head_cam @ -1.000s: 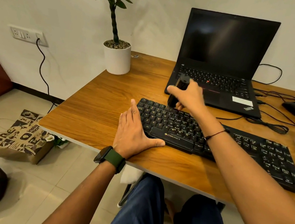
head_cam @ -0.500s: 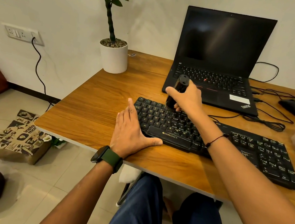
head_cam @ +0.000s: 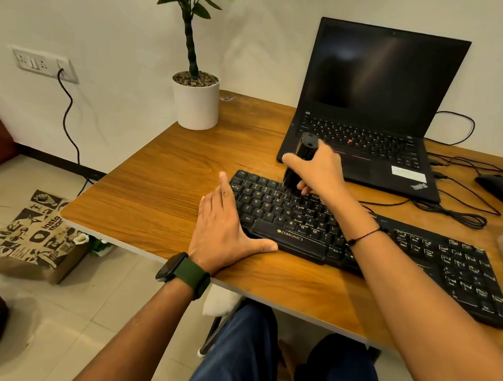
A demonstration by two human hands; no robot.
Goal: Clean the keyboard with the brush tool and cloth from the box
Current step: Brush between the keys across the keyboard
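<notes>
1. the right hand (head_cam: pixel 317 170) has its fingers and thumb curled round the black brush tool (head_cam: pixel 300 161), which stands nearly upright with its rounded top above the knuckles and its lower end down on the top key rows of the keyboard (head_cam: pixel 364 242).
2. the left hand (head_cam: pixel 223 231) lies flat with its fingers straight; its palm rests on the tabletop (head_cam: pixel 154 197) at the keyboard's left end, and its thumb is stretched along the keyboard's front edge.
3. the keyboard is black and full-size, with white legends and a "zebronics" mark on the space bar; it lies slantwise near the tabletop's front edge, in front of the open laptop (head_cam: pixel 377 110).
4. the brush tool is a chunky dark block; its bristles are hidden behind the hand.
5. compared with half a second ago, the brush tool is over almost the same upper-left keys, the left hand has not shifted, and both grips are unchanged.
</notes>
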